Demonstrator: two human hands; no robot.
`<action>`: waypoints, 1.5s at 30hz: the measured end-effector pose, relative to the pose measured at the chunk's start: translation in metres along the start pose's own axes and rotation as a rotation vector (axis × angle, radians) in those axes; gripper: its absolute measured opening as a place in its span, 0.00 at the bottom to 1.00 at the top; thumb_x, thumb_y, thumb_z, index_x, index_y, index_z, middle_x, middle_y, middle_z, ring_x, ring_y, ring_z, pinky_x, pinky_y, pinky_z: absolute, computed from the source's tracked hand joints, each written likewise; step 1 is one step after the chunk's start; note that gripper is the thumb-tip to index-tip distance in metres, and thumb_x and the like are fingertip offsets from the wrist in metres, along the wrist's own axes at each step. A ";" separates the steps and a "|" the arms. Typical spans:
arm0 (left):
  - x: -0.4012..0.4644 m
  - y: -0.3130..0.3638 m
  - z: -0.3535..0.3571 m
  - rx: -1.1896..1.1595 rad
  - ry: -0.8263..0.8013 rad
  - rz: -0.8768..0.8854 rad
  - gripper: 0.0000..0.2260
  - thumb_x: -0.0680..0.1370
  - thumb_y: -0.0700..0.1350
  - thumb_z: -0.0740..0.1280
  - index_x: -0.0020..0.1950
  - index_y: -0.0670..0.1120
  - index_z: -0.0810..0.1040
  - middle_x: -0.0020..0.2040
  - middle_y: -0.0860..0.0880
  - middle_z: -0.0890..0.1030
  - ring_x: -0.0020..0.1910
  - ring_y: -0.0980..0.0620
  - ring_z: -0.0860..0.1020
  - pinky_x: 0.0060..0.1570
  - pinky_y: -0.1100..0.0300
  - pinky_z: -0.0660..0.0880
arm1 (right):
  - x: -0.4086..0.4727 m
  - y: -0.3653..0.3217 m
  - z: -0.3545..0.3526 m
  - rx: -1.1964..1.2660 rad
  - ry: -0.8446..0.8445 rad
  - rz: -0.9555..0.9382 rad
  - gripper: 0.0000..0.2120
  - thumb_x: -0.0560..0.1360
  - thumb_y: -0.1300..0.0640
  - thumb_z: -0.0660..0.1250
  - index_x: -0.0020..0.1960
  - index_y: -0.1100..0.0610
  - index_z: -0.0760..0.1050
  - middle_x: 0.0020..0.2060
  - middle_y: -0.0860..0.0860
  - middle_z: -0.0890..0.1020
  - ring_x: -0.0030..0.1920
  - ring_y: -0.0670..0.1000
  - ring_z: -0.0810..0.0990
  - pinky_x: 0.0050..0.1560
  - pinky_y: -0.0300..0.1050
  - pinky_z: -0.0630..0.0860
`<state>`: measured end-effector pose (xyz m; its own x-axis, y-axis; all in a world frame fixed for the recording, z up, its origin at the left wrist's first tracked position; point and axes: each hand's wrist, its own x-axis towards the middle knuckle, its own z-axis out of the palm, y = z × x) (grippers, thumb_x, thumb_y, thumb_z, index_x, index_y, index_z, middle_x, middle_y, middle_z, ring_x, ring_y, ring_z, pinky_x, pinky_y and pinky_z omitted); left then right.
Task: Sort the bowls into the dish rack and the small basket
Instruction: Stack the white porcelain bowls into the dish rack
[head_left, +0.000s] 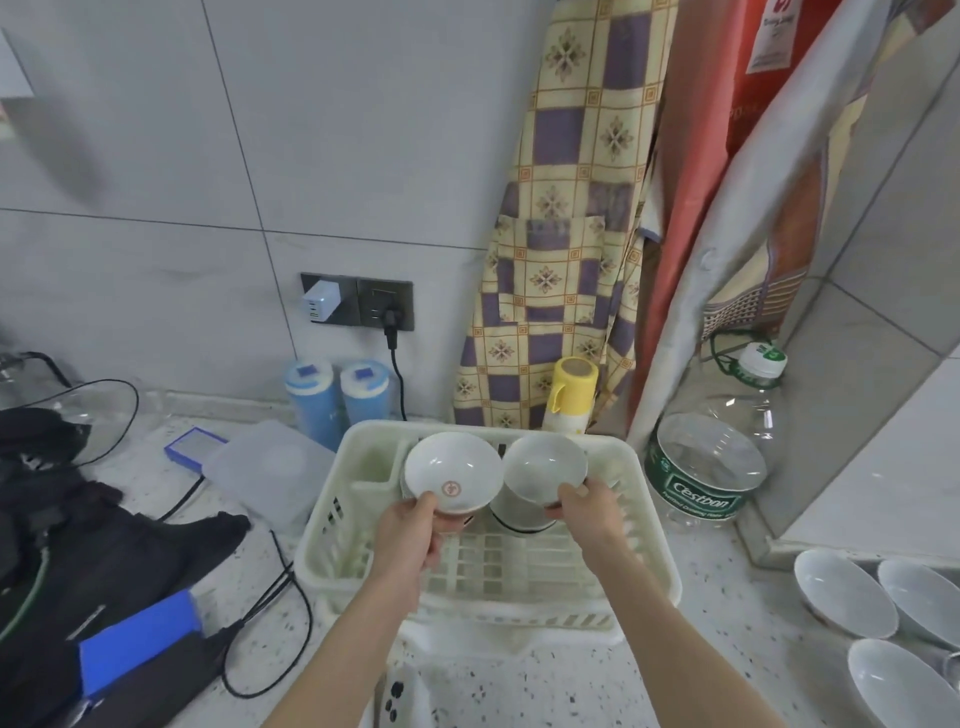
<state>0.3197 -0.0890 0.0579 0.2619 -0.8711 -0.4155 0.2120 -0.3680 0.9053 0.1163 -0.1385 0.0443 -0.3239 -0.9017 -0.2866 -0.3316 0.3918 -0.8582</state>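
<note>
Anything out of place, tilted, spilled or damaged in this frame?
Nothing spilled or broken. The left hand grips a white bowl with a red emblem and the right hand grips a plain white bowl, both tilted toward the camera over the cream plastic dish rack, as expected mid-placement.

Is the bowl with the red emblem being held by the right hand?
No, the left hand grips the emblem bowl; the right hand holds the plain bowl.

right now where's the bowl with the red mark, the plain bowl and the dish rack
bowl with the red mark (453, 470): head view, inner wall
plain bowl (543, 467): head view, inner wall
dish rack (655, 530): head view, right rim
</note>
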 end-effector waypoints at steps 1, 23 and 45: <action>0.004 0.001 0.000 0.003 -0.004 -0.008 0.09 0.79 0.40 0.61 0.53 0.39 0.78 0.40 0.39 0.86 0.23 0.56 0.63 0.18 0.65 0.59 | 0.002 0.001 0.002 -0.015 -0.006 -0.005 0.13 0.75 0.58 0.60 0.59 0.57 0.72 0.45 0.56 0.85 0.44 0.54 0.82 0.31 0.42 0.69; 0.055 -0.001 0.042 0.060 -0.189 -0.067 0.06 0.77 0.41 0.63 0.49 0.40 0.77 0.37 0.40 0.86 0.19 0.58 0.65 0.18 0.66 0.60 | 0.016 0.021 0.021 -0.052 -0.074 0.020 0.16 0.76 0.61 0.58 0.63 0.57 0.72 0.33 0.53 0.85 0.29 0.43 0.83 0.31 0.38 0.70; 0.057 -0.012 0.073 0.261 -0.292 -0.083 0.09 0.77 0.45 0.63 0.47 0.41 0.78 0.27 0.48 0.79 0.21 0.54 0.65 0.21 0.65 0.61 | -0.001 0.006 0.000 -0.070 0.073 -0.139 0.06 0.78 0.59 0.60 0.50 0.51 0.74 0.32 0.49 0.83 0.31 0.36 0.80 0.28 0.34 0.68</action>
<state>0.2634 -0.1580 0.0294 -0.0323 -0.8769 -0.4795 -0.0351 -0.4785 0.8774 0.1148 -0.1357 0.0394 -0.3334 -0.9332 -0.1337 -0.4375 0.2788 -0.8549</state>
